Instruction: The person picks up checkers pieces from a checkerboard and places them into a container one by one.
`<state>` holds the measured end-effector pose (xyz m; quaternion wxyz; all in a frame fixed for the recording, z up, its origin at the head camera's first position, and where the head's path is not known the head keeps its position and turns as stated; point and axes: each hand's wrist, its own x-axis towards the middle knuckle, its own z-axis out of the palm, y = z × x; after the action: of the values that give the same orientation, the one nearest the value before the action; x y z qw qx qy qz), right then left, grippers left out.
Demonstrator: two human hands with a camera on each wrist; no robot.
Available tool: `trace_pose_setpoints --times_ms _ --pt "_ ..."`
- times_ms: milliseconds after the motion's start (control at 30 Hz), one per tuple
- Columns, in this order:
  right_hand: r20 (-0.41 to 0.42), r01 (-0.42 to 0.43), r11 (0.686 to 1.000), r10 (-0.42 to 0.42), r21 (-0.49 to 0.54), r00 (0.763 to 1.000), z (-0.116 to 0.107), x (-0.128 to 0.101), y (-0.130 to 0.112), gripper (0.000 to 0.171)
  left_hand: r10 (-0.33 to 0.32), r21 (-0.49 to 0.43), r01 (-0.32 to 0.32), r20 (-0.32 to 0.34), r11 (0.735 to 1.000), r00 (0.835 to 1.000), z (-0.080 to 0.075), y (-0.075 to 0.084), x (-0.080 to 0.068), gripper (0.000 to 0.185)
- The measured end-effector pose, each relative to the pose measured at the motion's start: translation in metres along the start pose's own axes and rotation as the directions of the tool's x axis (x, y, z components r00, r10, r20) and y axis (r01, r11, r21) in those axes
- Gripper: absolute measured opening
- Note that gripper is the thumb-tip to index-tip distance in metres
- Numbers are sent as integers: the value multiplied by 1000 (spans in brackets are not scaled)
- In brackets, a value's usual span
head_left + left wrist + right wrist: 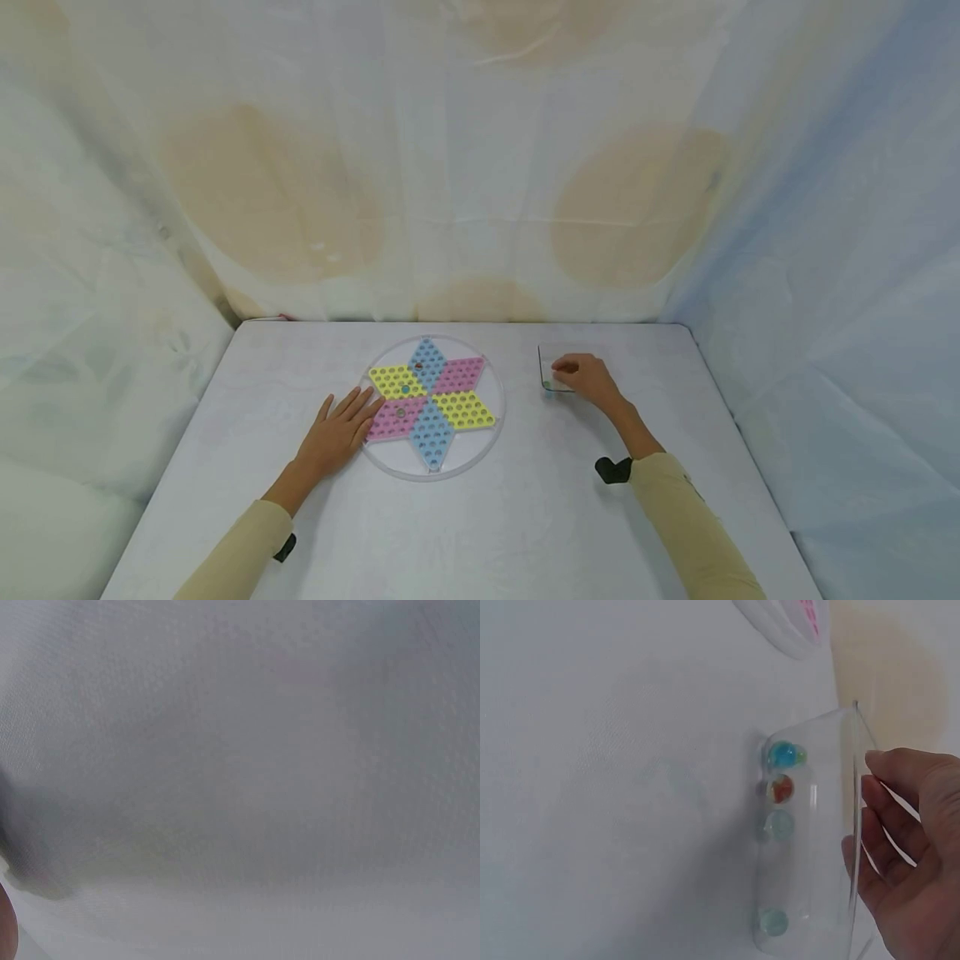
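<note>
A round clear board [480, 442] with a star of yellow, pink and blue hole fields lies mid-table; three marbles [405, 388] sit in its holes. My left hand [341, 429] rests flat on the table, its straight fingertips touching the board's left rim. My right hand [588, 377] hovers over a small clear square dish [546, 367]. In the right wrist view the dish [832, 847] holds several marbles: a blue one [786, 755], a red one [779, 787] and pale green ones [780, 823]. The right hand [900, 847] reaches in with loosely bent fingers, nothing visible between them.
A white table [480, 533] is hung round with pale cloth at the back and both sides. The left wrist view shows only blurred table surface [240, 780] and a sliver of hand [6, 930]. The board's edge [795, 630] shows above the dish.
</note>
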<state>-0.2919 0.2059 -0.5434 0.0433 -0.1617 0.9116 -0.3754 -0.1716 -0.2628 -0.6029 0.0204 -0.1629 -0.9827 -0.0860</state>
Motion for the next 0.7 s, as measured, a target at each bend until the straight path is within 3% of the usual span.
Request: trace_pose_setpoints --times_ms 233,700 --pt "-54 122 991 -120 46 991 2 2 -20 16 11 4 -11 -13 1000 1000 -1 1 -1 52" --pt "-64 155 984 -150 85 987 22 0 -65 18 5 2 -5 3 1000 1000 0 0 0 52"
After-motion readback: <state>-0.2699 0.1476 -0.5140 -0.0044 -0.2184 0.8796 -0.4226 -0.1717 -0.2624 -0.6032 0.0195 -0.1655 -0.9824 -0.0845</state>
